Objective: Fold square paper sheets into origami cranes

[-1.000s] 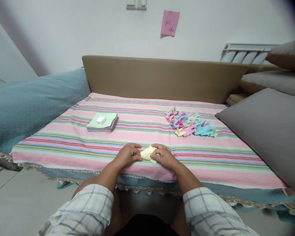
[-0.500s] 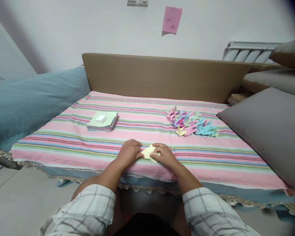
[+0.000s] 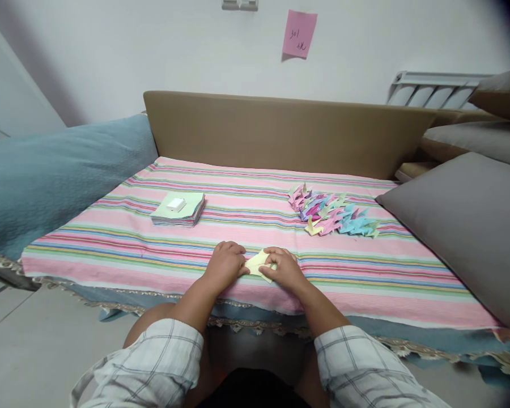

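A small folded sheet of pale yellow origami paper (image 3: pixel 255 263) lies on the striped cloth near its front edge, between my two hands. My left hand (image 3: pixel 226 262) is closed at the paper's left tip, with the thumb and fingertips pinching it. On the paper's right part, my right hand (image 3: pixel 284 268) grips it with thumb and fingers, covering that end. The folds under my fingers are partly hidden.
A stack of square coloured paper (image 3: pixel 179 211) with a small white block (image 3: pixel 176 204) on top stands at the left. Several folded paper cranes (image 3: pixel 329 214) lie grouped at the right. Grey cushions (image 3: pixel 463 209) line the right side; a brown backrest (image 3: pixel 280 133) stands behind.
Both hands stay on the yellow paper, almost in the same place. The whole view has shifted very slightly.
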The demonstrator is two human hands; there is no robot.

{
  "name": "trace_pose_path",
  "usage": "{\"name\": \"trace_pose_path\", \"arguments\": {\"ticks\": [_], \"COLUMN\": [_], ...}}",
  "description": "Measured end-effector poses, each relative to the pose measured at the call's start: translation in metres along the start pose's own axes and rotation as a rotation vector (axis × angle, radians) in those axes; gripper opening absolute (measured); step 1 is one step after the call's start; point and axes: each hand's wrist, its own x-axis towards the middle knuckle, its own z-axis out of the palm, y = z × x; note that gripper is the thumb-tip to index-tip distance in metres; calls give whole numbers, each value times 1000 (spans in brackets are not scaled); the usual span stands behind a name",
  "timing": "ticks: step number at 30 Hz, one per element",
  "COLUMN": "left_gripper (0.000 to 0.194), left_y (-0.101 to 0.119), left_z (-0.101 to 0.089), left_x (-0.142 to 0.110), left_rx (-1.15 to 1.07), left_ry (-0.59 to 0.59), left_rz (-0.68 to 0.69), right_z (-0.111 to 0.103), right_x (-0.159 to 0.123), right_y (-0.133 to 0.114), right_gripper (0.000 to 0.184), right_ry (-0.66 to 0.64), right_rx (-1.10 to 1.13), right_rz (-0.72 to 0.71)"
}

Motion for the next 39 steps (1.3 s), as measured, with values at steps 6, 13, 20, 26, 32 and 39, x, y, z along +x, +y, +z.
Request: {"name": "trace_pose_path", "arguments": {"ticks": [6,13,20,26,32,39], "left_gripper": [16,9,9,14,12,17], "left_y": [1,-9,-7,-9,-9,-6], "left_z": [-3,6,10,10,10,10], "left_x": [-8,-20,-23,-25,-26,-26], "left_rx": [-28,-113,-153,-189,-194,-174], "left_ry": [30,53,84,79,57,28], "left_rz": [-14,-51,-147,-129,-163,-180], "right_z": [0,1,1,1,0,1], "right_x": [-1,-2,-1,-1,-1,-1], "right_y": [2,4,3,4,4,5], "right_gripper": [16,20,19,19,19,19], "right_ry": [17,-22,-40,-48,-58,-48], "right_rx": [5,-15,-32,-38,-44,-40], "right_rz": [-17,-28,-31,-36,-39,-42]}}
